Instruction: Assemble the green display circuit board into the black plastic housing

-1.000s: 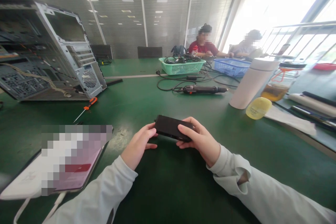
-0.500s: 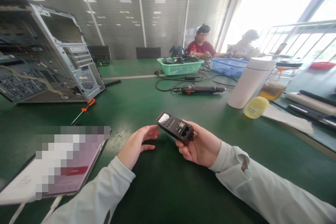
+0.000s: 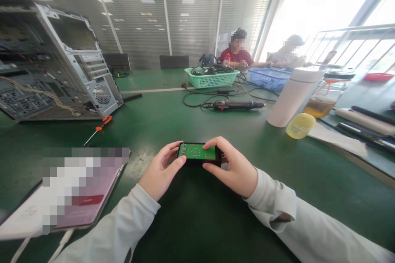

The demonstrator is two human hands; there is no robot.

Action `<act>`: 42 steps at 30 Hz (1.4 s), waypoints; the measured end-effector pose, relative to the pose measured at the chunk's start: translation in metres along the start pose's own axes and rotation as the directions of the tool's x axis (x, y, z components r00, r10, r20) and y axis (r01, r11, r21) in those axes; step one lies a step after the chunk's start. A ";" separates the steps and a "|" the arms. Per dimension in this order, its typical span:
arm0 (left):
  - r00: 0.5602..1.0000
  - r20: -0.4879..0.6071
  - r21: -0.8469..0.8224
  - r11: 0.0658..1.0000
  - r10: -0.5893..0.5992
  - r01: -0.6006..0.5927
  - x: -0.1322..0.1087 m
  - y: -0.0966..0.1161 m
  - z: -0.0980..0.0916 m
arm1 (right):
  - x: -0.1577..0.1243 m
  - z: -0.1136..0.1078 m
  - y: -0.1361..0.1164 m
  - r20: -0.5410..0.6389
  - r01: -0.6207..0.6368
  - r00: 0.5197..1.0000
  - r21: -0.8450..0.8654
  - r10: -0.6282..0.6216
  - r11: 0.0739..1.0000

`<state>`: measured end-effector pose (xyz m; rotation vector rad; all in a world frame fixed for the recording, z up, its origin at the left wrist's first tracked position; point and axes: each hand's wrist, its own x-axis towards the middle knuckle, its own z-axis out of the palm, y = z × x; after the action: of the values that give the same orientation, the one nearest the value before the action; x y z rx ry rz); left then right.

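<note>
At green table [image 3: 154, 121], left hand [image 3: 156, 174] and right hand [image 3: 238, 168] clasping circuit board [image 3: 195, 152], screwdriver [image 3: 98, 128] beside computer case [image 3: 69, 65]

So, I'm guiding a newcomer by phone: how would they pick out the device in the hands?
On the green table, go to the near middle, where the left hand and right hand hold a small black case. Unlike the long dark tool beyond it, it shows a bright green circuit board in its upper face.
</note>
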<state>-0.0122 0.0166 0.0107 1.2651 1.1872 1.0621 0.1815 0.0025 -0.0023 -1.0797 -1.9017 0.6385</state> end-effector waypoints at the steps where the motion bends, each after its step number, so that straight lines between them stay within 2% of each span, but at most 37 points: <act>1: 1.000 0.019 -0.004 1.000 0.018 -0.018 -0.001 0.000 0.000 | 0.000 0.000 0.000 -0.004 0.033 0.999 -0.024 -0.033 0.999; 8: 0.993 0.113 0.027 0.999 0.026 -0.029 -0.003 -0.004 -0.002 | 0.002 -0.001 0.002 -0.007 0.093 0.996 -0.058 -0.093 0.994; 23: 0.991 0.132 0.106 0.994 0.019 -0.033 -0.001 -0.008 -0.005 | 0.004 -0.004 0.005 0.021 0.085 0.996 -0.135 -0.083 0.987; 26: 0.993 0.113 0.126 0.990 0.044 -0.058 0.000 -0.008 -0.004 | 0.005 -0.004 0.004 0.017 0.078 0.997 -0.119 -0.076 0.990; 31: 0.993 0.102 0.067 0.995 0.061 -0.068 -0.001 -0.006 -0.003 | 0.005 -0.005 0.003 0.022 0.021 1.000 -0.034 -0.020 0.999; 36: 0.996 0.094 -0.019 1.000 0.008 -0.006 -0.002 0.001 -0.005 | 0.004 -0.005 0.004 0.050 -0.051 0.998 0.064 0.047 0.997; 42: 0.973 0.094 -0.259 0.938 -0.211 0.228 -0.002 0.005 -0.005 | 0.006 -0.004 0.000 0.078 -0.143 0.988 0.144 0.133 0.979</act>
<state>-0.0175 0.0156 0.0160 0.9259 1.0661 0.9716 0.1833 0.0077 0.0018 -1.1124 -1.8146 0.8925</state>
